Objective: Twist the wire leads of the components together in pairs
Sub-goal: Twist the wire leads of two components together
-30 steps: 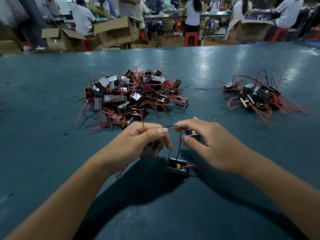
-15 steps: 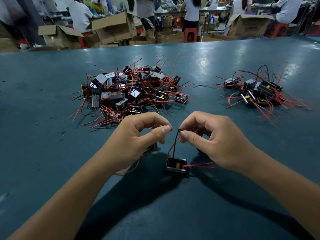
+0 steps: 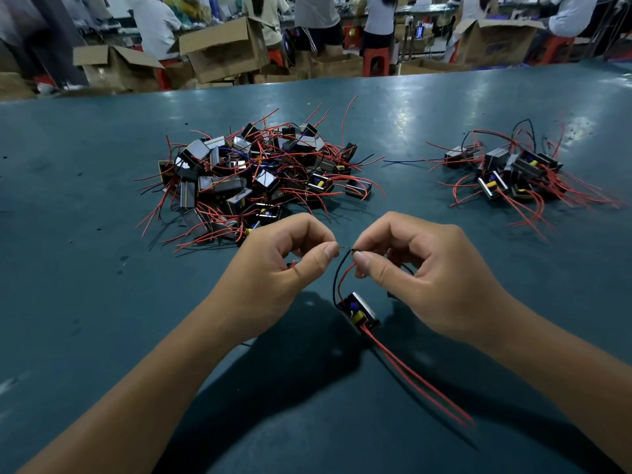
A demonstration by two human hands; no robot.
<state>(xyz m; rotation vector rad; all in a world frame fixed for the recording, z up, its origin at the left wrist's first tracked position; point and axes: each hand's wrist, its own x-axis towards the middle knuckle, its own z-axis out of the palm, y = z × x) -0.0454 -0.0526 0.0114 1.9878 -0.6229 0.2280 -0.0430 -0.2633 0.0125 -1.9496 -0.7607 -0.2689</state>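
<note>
A small black component with a yellow part hangs between my hands, just above the teal table. Its black and red leads rise to my fingertips. My right hand pinches both leads near their tips between thumb and forefinger. My left hand pinches the bare wire ends right beside it. Two long red leads trail from the component toward the near right. A bit of red wire shows under my left palm; what it belongs to is hidden.
A large heap of components with red leads lies just beyond my left hand. A smaller heap sits at the far right. Cardboard boxes and seated people are past the table's far edge.
The hanging component has swung round and tilted, so its two long red leads now point toward the near right. My hands have closed in on the wire tips.
</note>
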